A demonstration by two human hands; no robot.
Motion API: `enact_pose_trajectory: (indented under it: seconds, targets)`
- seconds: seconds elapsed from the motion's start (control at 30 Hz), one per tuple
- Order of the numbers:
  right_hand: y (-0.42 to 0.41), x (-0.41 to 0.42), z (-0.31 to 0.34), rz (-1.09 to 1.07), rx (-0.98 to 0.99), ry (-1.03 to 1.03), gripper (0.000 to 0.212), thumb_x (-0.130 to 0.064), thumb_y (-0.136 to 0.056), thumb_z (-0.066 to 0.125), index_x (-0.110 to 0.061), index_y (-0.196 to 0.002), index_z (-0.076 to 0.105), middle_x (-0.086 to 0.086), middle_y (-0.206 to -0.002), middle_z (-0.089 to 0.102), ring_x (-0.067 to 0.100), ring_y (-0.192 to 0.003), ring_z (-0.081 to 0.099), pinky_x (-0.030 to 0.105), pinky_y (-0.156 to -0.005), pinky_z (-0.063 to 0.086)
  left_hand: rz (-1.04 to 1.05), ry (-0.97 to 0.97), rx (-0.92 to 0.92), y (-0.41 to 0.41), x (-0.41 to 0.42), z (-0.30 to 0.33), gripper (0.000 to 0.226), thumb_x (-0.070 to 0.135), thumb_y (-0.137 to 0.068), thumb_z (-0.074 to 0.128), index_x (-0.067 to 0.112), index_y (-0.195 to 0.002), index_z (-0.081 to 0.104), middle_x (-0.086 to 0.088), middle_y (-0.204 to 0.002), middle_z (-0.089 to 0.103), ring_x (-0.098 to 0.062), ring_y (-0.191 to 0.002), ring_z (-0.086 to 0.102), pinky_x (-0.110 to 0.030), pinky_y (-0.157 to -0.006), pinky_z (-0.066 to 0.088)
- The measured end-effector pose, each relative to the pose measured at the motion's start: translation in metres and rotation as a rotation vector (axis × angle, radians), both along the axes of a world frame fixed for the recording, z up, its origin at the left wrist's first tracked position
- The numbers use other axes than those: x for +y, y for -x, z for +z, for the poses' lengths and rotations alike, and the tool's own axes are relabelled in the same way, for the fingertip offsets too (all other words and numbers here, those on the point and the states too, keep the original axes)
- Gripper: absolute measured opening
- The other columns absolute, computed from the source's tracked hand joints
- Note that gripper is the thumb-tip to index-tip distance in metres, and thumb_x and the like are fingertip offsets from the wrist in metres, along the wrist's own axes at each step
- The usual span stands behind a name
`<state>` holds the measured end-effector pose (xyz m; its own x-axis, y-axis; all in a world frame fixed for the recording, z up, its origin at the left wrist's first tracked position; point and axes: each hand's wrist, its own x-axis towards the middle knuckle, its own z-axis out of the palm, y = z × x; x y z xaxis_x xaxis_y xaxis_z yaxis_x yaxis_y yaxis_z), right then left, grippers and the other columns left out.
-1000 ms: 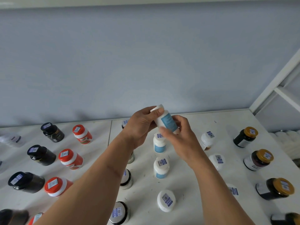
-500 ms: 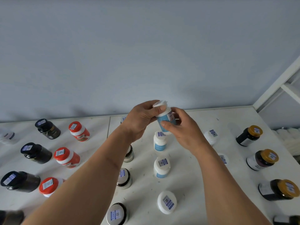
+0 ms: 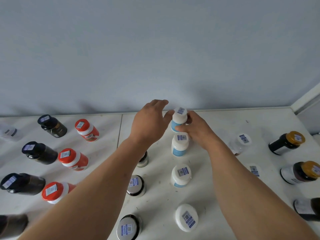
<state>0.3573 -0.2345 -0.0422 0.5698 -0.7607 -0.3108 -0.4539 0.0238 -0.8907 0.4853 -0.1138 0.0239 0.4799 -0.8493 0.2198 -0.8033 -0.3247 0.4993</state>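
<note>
A small white bottle with a blue label [image 3: 179, 118] stands upright at the far end of a column of like bottles, near the wall. My right hand [image 3: 195, 130] grips its body from the right, thumb across the label. Just left of the bottle, my left hand [image 3: 149, 123] is off it with fingers relaxed and spread. Behind the hands in the same column stand a second white bottle [image 3: 179, 144] and a third [image 3: 181, 175].
On the white table [image 3: 207, 187] bottles stand in columns: black ones [image 3: 52, 125] and red-capped ones [image 3: 86, 129] on the left, silver-lidded jars [image 3: 136, 185] in the middle, white-capped ones [image 3: 242, 141] and gold-capped dark ones [image 3: 287, 142] on the right. A grey wall [image 3: 155, 49] closes the back.
The bottle went from tilted and held in both hands above the table to upright at the far end of the column. My left hand let go of its cap and opened.
</note>
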Motion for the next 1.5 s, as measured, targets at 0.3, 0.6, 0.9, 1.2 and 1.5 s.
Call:
enact_pose_trajectory:
  seconds: [0.3, 0.6, 0.9, 1.2, 1.5]
  targets:
    - [0.007, -0.004, 0.015, 0.001, 0.071, 0.036, 0.081, -0.013, -0.076, 0.083, -0.025, -0.145, 0.042, -0.005, -0.142, 0.051, 0.015, -0.134, 0.046, 0.041, -0.110, 0.040, -0.037, -0.042, 0.002, 0.000, 0.011, -0.002, 0.043, 0.041, -0.099, 0.050, 0.020, -0.136, 0.056, 0.003, -0.138, 0.057, -0.020, -0.118, 0.057, -0.035, -0.093, 0.048]
    - [0.048, 0.051, 0.091, -0.038, 0.186, 0.445, 0.060, -0.028, -0.091, 0.069, -0.020, -0.145, 0.045, -0.001, -0.147, 0.050, 0.015, -0.136, 0.046, 0.029, -0.109, 0.035, -0.196, -0.065, -0.298, 0.024, 0.048, 0.015, 0.037, 0.037, -0.099, 0.049, 0.013, -0.123, 0.063, -0.004, -0.122, 0.064, -0.028, -0.109, 0.059, -0.035, -0.077, 0.046]
    - [0.086, 0.210, 0.118, 0.030, 0.084, 0.527, 0.042, -0.034, -0.094, 0.062, -0.025, -0.135, 0.054, -0.005, -0.138, 0.056, 0.015, -0.126, 0.053, 0.022, -0.093, 0.037, -0.053, 0.028, -0.167, 0.063, 0.176, 0.031, 0.034, 0.036, -0.096, 0.056, 0.018, -0.123, 0.066, -0.001, -0.122, 0.066, -0.026, -0.110, 0.060, -0.033, -0.081, 0.046]
    - [0.134, 0.365, 0.046, -0.006, 0.000, 0.337, 0.026, -0.024, -0.093, 0.067, -0.025, -0.118, 0.060, -0.013, -0.117, 0.065, 0.003, -0.109, 0.061, 0.009, -0.088, 0.042, 0.035, 0.111, 0.109, 0.098, 0.304, 0.003, 0.027, 0.032, -0.094, 0.064, 0.015, -0.114, 0.071, -0.001, -0.114, 0.071, -0.021, -0.093, 0.067, -0.033, -0.080, 0.055]
    - [0.098, 0.394, -0.009, 0.084, 0.256, 0.293, 0.046, -0.039, -0.079, 0.071, -0.035, -0.120, 0.051, -0.011, -0.119, 0.065, 0.019, -0.112, 0.061, 0.039, -0.094, 0.049, 0.061, -0.069, 0.420, 0.090, 0.336, -0.022, 0.041, 0.046, -0.095, 0.057, 0.019, -0.125, 0.064, 0.002, -0.121, 0.068, -0.011, -0.108, 0.063, -0.023, -0.085, 0.046]
